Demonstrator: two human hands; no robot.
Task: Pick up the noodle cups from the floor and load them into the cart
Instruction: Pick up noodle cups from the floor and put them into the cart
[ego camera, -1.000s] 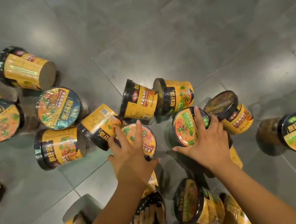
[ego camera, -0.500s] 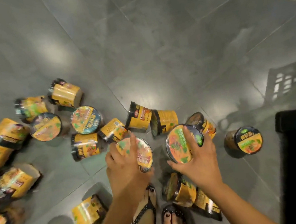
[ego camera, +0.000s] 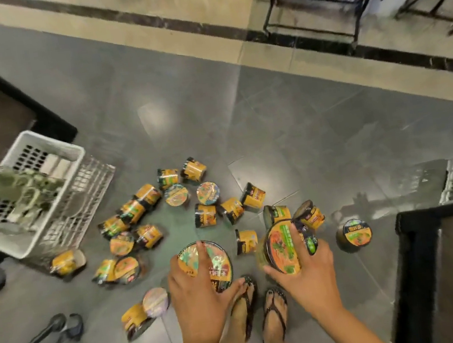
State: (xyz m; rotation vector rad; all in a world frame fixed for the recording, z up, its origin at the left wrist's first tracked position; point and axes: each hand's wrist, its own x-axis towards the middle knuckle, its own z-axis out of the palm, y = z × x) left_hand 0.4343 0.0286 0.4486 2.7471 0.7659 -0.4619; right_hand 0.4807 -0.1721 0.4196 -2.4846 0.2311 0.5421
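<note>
I have a cup in each hand, low in the centre of the frame. My left hand (ego camera: 195, 293) lies over the lid of the left cup (ego camera: 213, 263), fingers fanned across the top and thumb hooked under the near rim. My right hand (ego camera: 310, 272) clasps the right cup (ego camera: 280, 246) the same way, and that cup is tilted with its lid facing up and left. Both look larger than the others, so I judge them lifted off the floor (ego camera: 299, 121).

They should be light and fairly stiff at the rim, but the walls are probably thin and would dent under a hard squeeze. The glossy wrap looks slippery. I would keep the hold at the wide top rim, where fingers and thumb oppose each other, rather than press on the soft lid.

Each cup is a short tapered tub, with yellow and black sides and a round lid printed in orange and green. The rest of the cups (ego camera: 208, 194) lie scattered mid-frame, some upright, some on their sides. The cart (ego camera: 71, 148), as I take the white slotted basket at the left edge to be, sits well apart from my hands.
</note>
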